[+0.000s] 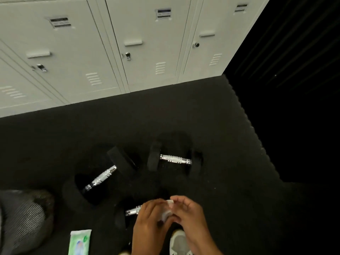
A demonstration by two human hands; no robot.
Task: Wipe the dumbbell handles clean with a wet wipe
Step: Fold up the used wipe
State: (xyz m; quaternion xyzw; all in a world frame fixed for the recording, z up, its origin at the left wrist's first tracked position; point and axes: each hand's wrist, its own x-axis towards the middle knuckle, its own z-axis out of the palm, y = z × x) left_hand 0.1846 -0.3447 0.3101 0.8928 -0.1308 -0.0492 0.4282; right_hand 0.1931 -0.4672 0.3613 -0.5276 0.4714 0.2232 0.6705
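A dark rubber gym floor (184, 116) runs up to a bank of pale grey lockers (110, 52), each door fitted with a small chrome latch, in this view from a head-worn camera. Three black dumbbells lie on the floor: the left dumbbell (103, 176) sits at an angle with its chrome handle bare, the far dumbbell (174, 160) lies just right of it and roughly level, and the near dumbbell (132, 211) rests closest to the person, its handle partly covered by the hands. The left hand (150, 223) and right hand (191, 219) meet over that near handle, both pinching a small white wet wipe (168, 208) between their fingertips, the wipe bunched between them just above the bar. A green pack of wipes (80, 242) lies flat on the floor at the lower left, beside a dark striped bag (27, 219). A white shoe (179, 243) shows below the hands at the bottom edge.
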